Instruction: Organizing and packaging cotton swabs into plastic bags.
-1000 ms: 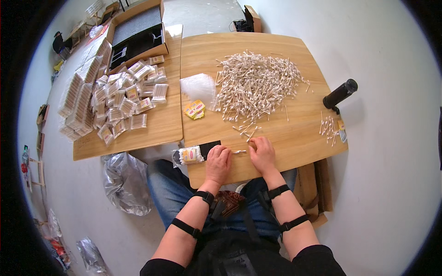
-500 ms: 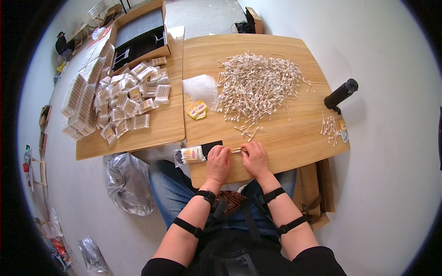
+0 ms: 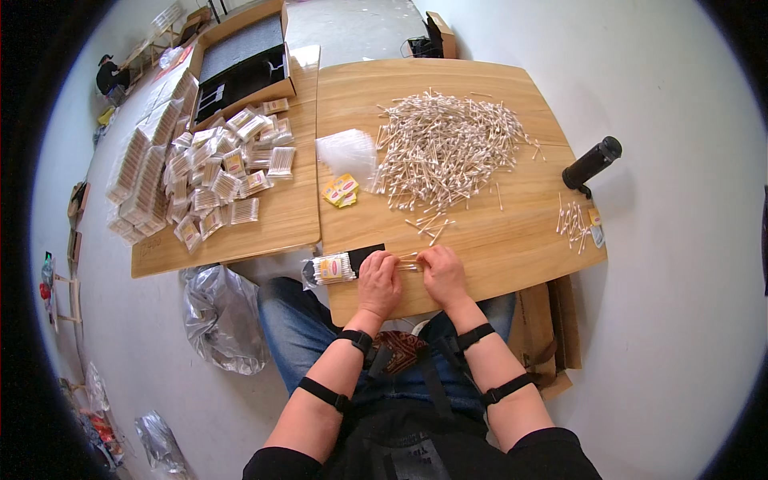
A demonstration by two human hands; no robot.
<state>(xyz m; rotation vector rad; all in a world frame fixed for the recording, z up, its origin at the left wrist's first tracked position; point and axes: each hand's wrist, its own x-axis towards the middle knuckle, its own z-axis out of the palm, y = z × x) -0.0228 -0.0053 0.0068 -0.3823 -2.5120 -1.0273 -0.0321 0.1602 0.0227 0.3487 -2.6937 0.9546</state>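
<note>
Just above the table's near edge, a few cotton swabs (image 3: 407, 262) stretch between my two hands. My left hand (image 3: 379, 285) has its fingers curled in a pinch at one end of them, and my right hand (image 3: 444, 276) pinches the other end. To the left of my left hand lies a clear bag of cotton swabs with a yellow and white card (image 3: 332, 269), beside a flat black pad (image 3: 367, 256) partly covered by that hand. Several loose swabs (image 3: 432, 227) lie just beyond my hands, in front of a large heap of cotton swabs (image 3: 452, 148).
Clear empty bags (image 3: 348, 156) and yellow cards (image 3: 342, 190) lie left of the heap. Filled swab packs (image 3: 228, 164) cover the left table, near an open carton (image 3: 240, 60). A black bottle (image 3: 592, 162) stands at the right edge, with scattered swabs (image 3: 573, 224) nearer me.
The swabs between my hands show more plainly and sit slightly farther apart from each other. My hands have barely shifted. A person far off at the upper left has moved slightly.
</note>
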